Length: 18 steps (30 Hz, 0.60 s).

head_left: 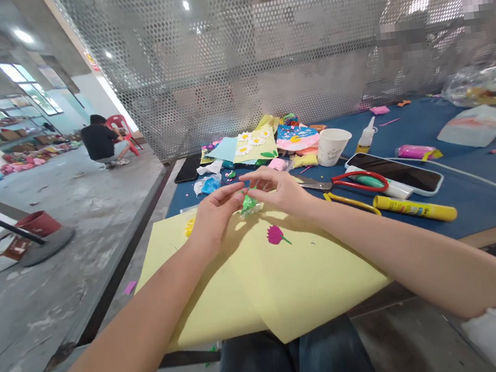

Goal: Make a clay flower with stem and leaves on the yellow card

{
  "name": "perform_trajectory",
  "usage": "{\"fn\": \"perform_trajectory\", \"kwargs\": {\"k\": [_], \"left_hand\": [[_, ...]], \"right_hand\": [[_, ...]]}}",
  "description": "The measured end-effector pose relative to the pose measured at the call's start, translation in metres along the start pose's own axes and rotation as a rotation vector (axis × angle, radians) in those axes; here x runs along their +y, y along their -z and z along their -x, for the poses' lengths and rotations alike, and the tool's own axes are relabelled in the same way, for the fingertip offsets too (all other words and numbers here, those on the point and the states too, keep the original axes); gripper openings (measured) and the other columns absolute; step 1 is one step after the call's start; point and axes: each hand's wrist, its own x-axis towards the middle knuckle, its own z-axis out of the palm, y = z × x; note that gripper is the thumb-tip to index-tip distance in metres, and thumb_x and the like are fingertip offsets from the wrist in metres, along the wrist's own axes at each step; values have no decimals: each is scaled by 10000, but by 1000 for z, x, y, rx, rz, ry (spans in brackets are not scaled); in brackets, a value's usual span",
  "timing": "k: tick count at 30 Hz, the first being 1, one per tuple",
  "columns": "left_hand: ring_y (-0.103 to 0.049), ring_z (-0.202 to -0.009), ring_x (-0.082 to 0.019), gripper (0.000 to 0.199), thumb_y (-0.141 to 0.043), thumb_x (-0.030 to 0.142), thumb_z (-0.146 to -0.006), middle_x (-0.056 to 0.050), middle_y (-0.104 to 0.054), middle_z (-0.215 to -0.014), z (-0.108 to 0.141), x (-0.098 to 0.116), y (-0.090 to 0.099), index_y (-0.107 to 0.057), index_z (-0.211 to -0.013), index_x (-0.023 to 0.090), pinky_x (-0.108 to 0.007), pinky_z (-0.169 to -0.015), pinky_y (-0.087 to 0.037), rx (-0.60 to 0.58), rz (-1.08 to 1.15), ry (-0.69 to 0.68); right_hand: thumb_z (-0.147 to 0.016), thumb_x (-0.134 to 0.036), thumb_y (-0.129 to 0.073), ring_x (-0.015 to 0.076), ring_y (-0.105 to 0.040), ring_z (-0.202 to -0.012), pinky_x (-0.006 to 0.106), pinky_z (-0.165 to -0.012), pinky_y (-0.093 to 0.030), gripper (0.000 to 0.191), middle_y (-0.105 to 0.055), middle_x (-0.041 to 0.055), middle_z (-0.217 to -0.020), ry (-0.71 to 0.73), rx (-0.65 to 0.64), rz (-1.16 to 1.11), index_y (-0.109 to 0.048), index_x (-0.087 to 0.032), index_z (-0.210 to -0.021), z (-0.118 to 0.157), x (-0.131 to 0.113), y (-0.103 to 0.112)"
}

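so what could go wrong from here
The steel blades of the red-handled scissors point toward the right hand, so a careless reach could catch them. The crinkled green piece in clear plastic, by the left hand, might drop. The folded pale yellow paper sheet overhangs the blue tabletop and could slide off.

Green lump (248, 205) between left hand (215, 216) and right hand (279, 191): partly hidden, material too small to tell. Scissors (319, 184): blade tips hidden by right hand. Upper-right shapes (402, 43): blurred, indistinct.
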Motion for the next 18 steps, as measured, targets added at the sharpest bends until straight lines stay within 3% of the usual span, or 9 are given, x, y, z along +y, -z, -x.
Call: {"fn": "perform_trajectory", "kwargs": {"k": [4, 9, 14, 18], "left_hand": [[-597, -730, -123, 273, -858, 340, -581, -16, -708, -778, 1, 1, -1, -739, -766, 178, -260, -730, -478, 42, -27, 8], [-596, -639, -129, 356, -796, 494, -644, -36, -688, -689, 2, 1, -2, -718, -706, 152, -280, -694, -509, -8, -49, 8], [-597, -601, -145, 390, -728, 545, -707, -46, -694, -665, 3, 0, -1, -723, -704, 155, -284, -635, -509, 2, -180, -74], [-596, -592, -151, 398, -684, 553, -750, -59, -723, -703, 4, 0, -1, -752, -726, 162, -294, -631, -510, 3, -311, -146]], "right_hand": [[-828, -189, -595, 131, -603, -809, 263, -677, -488, 261, -662, 60, -988, 68, 12, 3, -700, -188, -1067, 0, 1, 0], [-845, -202, -604, 147, -601, -851, 277, -702, -494, 235, -633, 65, -980, 140, -8, 27, -719, -205, -1050, 3, -1, 0], [-832, -225, -644, 147, -584, -823, 287, -707, -485, 194, -602, 52, -922, 94, -64, -2, -756, -210, -990, 6, -5, -1], [-803, -212, -685, 144, -579, -803, 286, -694, -472, 108, -614, 36, -860, 56, 1, -15, -774, -218, -866, 4, -6, -1]]}}
